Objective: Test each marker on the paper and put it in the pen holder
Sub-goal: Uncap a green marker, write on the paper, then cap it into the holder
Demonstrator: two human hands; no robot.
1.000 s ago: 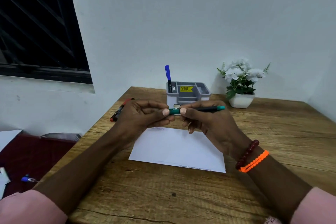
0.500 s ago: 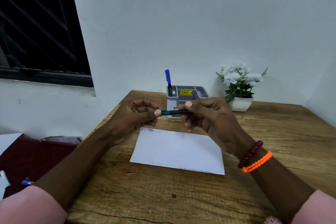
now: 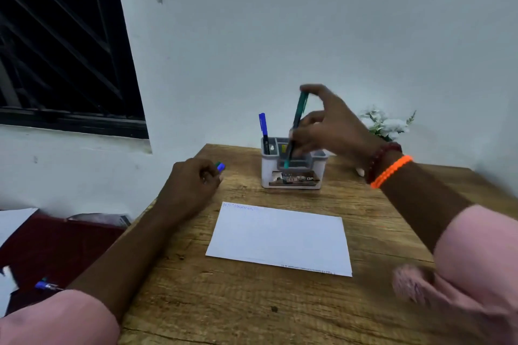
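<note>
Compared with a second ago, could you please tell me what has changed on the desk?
The right hand carried the green marker away from the left hand and now lowers it, upright, into the pen holder. The blue marker and paper stayed put.

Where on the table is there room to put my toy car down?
Bare wood lies along the near edge of the table, in front of the paper, and between the paper and the pen holder. It is crowded at the holder, where the right hand grips the green marker, and around the left hand.
</note>
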